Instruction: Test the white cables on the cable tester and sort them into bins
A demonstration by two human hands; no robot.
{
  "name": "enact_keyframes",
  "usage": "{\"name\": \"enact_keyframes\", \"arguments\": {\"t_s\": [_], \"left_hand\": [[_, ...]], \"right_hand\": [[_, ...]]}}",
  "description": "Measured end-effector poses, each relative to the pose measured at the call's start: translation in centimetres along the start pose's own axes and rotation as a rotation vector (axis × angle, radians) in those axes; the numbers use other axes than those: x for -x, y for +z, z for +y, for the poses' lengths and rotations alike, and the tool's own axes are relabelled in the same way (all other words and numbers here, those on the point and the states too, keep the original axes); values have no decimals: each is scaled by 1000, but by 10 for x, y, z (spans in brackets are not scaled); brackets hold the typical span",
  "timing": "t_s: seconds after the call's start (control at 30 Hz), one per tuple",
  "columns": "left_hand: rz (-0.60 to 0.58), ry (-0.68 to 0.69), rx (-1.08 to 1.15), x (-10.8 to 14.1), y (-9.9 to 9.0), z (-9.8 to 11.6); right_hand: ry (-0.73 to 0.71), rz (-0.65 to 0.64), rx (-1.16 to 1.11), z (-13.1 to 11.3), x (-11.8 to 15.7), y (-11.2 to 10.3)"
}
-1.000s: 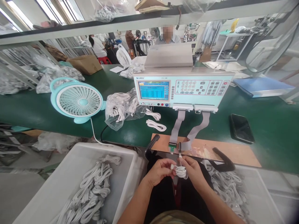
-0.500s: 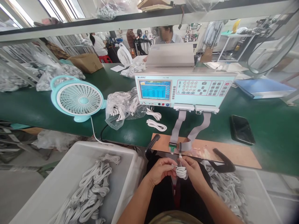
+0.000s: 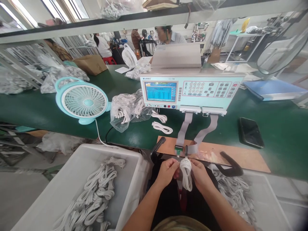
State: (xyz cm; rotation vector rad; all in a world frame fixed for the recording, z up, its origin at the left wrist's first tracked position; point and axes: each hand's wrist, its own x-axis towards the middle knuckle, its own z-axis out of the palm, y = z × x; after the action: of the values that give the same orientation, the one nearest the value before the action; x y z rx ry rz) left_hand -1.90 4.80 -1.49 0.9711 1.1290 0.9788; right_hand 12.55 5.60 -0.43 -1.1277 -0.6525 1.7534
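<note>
Two fans, one tester, two bins, one phone.

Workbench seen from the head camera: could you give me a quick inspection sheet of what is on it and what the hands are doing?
Surface: green bench top with a brown board at its front edge.
Job's things: white coiled cable hanging between both hands, its top at the connectors on the board; tester with lit screen.
Clutter: teal fan, bag of cables, two loose coils, dark phone.
Fingers: left hand and right hand pinch the cable.
Cables: two grey ribbon cables run from tester to connectors.
Surroundings: white bins of cables either side; people at work behind.
</note>
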Motion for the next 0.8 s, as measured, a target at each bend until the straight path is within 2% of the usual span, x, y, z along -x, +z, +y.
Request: {"name": "enact_keyframes", "arguments": {"t_s": [0.07,0.17,0.33,0.53,0.67,0.8], "left_hand": [[-48,74,-153,-1,-2,0],[-97,166,-249,-2,-4,3],[39,254,-282,-6,-2,4],[93,211,-205,-10,4,-2],[185,114,-38,-10,12,-4],[270,88,43,-12,22,-8]], "right_hand": [[-4,-16,4,2,-1,-4],[-7,-19,34,3,-3,-8],[-12,-3,72,3,-5,-10],[-13,-6,86,5,-6,-11],[-26,13,106,4,-6,-10],[-1,38,99,2,-6,-16]]}}
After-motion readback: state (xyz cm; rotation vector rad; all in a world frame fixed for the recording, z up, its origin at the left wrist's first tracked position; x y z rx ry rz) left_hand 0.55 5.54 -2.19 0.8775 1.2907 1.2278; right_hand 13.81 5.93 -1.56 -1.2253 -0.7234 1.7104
